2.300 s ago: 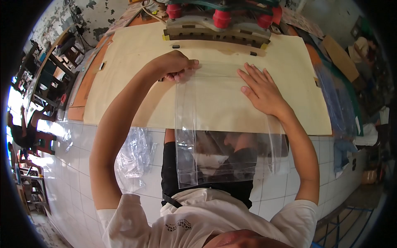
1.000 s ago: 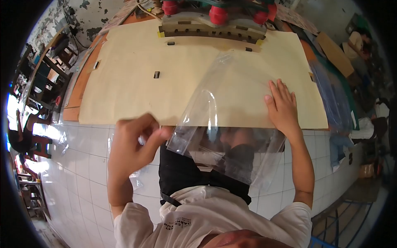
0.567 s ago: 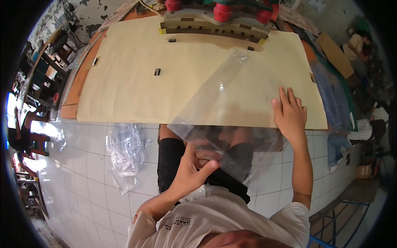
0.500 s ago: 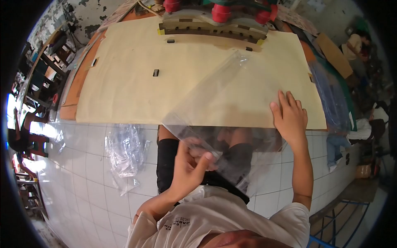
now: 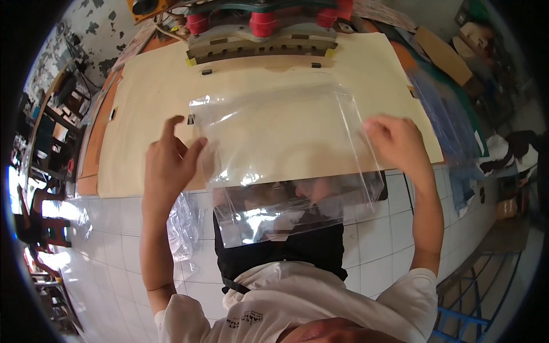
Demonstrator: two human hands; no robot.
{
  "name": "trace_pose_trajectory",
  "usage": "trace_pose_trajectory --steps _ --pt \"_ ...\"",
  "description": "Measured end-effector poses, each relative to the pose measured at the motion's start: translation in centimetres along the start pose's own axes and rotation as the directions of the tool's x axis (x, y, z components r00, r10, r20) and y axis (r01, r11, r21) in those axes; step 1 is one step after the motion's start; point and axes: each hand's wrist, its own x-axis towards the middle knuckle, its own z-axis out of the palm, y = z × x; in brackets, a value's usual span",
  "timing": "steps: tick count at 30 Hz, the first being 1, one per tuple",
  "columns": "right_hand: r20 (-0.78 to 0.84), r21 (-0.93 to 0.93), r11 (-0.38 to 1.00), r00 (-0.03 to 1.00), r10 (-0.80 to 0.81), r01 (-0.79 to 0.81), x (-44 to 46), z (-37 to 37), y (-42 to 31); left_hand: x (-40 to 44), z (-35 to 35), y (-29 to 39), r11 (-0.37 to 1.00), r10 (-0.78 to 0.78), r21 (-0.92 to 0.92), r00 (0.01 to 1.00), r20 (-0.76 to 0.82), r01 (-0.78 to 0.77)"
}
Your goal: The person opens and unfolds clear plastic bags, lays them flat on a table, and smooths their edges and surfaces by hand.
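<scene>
Clear plastic: one sheet (image 5: 274, 148), creased and shiny; we see it lying across the pale board, near part hanging past the front edge, over the lap.
Left hand (image 5: 171, 166): at the sheet's left edge, thumb and forefinger parted; other fingers partly hidden, so we can't tell if they grip the plastic.
Right hand (image 5: 397, 140): just beside the right edge, fingers curled toward the thumb; slightly blurred, we can't tell if it pinches anything.
Board (image 5: 148, 114): pale yellow, flat on the table (image 5: 91, 183), whose orange rim we see at left.
Black blocks: we mark two on the board, left (image 5: 207, 72) and right (image 5: 315, 66), in front of the machine.
Machine (image 5: 263, 48): at the board's far side, red knobs (image 5: 262, 24) on top.
Floor (image 5: 108, 246): white tiles; we see crumpled plastic (image 5: 182, 231) left of the lap.
Right side: bluish plastic (image 5: 443, 120), cardboard (image 5: 443, 54) near it.
</scene>
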Motion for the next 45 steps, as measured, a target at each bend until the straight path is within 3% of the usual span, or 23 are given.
trace_pose_trajectory --steps 1,2,3,4,6,7,9,10,13,17,19,20,22,25,31,34,36,39,43,45 --pt "-0.03 0.064 0.997 0.999 -0.042 0.044 1.9 1.0 1.4 0.9 0.0 -0.1 0.999 0.029 0.024 0.994 -0.101 -0.027" --pt "-0.178 0.18 0.97 0.975 -0.132 0.164 4.1 3.3 3.2 1.8 0.0 -0.1 0.998 0.058 0.049 0.978 -0.201 -0.049" --pt "-0.331 0.271 0.915 0.922 -0.201 0.297 6.3 5.2 4.5 2.7 0.3 0.3 0.999 0.054 0.013 0.969 -0.242 -0.052" --pt "-0.335 0.271 0.915 0.921 -0.2 0.297 8.0 5.6 4.7 3.8 0.7 0.1 0.998 0.058 0.015 0.968 -0.243 -0.056" --pt "-0.167 0.417 0.867 0.96 -0.222 0.273 10.9 6.0 4.2 6.3 2.1 -1.5 0.989 0.12 0.118 0.96 -0.252 -0.093" --pt "-0.171 0.415 0.866 0.959 -0.225 0.277 11.8 6.1 3.7 7.4 2.7 -1.7 0.984 0.156 0.128 0.943 -0.293 -0.123" --pt "0.12 0.63 0.776 0.99 -0.069 -0.022 13.2 6.2 2.8 8.1 3.0 -2.2 0.996 0.084 0.029 0.972 -0.221 -0.08" --pt "0.116 0.632 0.774 0.991 -0.067 -0.022 13.4 6.4 2.5 8.4 3.1 -2.1 0.997 0.019 -0.067 0.99 -0.138 -0.028" --pt "0.174 0.601 0.797 0.983 -0.065 -0.054 13.3 7.2 2.5 8.4 3.9 -1.6 0.977 -0.046 -0.214 0.993 -0.11 0.021" --pt "0.061 0.609 0.792 0.992 -0.114 0.053 13.2 7.9 3.2 7.7 4.3 0.2 0.914 -0.153 -0.392 0.983 -0.099 0.103" --pt "0.027 0.635 0.769 0.993 -0.113 0.07 13.1 7.4 2.9 8.0 4.9 -0.6 0.966 -0.086 -0.256 0.97 -0.226 0.026" --pt "0.04 0.609 0.792 0.995 -0.095 0.052 12.8 6.8 2.5 8.1 5.1 -0.8 0.966 -0.085 -0.259 0.972 -0.218 0.027" --pt "0.056 0.58 0.814 0.996 -0.074 0.028 12.6 6.8 2.3 8.2 5.4 -1.3 0.991 0.131 0.019 0.939 -0.319 -0.132" --pt "0.001 0.616 0.783 0.994 -0.11 0.085 12.5 7.2 2.6 8.2 5.7 -1.6 0.967 0.243 0.159 0.917 -0.317 -0.201" --pt "-0.149 0.392 0.865 0.95 -0.275 0.313 12.4 7.4 4.0 7.9 5.9 -1.7 0.958 0.276 0.171 0.908 -0.314 -0.232" --pt "-0.045 0.41 0.876 0.965 -0.259 0.254 12.4 6.9 4.1 7.9 6.0 -1.8 0.951 0.299 0.182 0.896 -0.327 -0.251" --pt "0.133 0.619 0.785 0.98 -0.148 0.035 12.0 6.1 3.4 8.0 6.0 -2.1 0.947 0.307 0.195 0.892 -0.331 -0.254" --pt "0.165 0.705 0.709 0.976 -0.141 -0.016 12.0 6.3 4.0 7.9 6.0 -2.1 0.951 0.291 0.202 0.896 -0.335 -0.233" --pt "0.283 0.651 0.744 0.958 -0.055 -0.149 12.0 5.6 5.0 7.9 6.0 -2.1 0.954 0.287 0.189 0.89 -0.355 -0.233" --pt "0.469 0.76 0.552 0.877 -0.103 -0.342 11.9 4.7 5.0 7.9 6.0 -2.3 0.951 0.294 0.197 0.886 -0.359 -0.236"
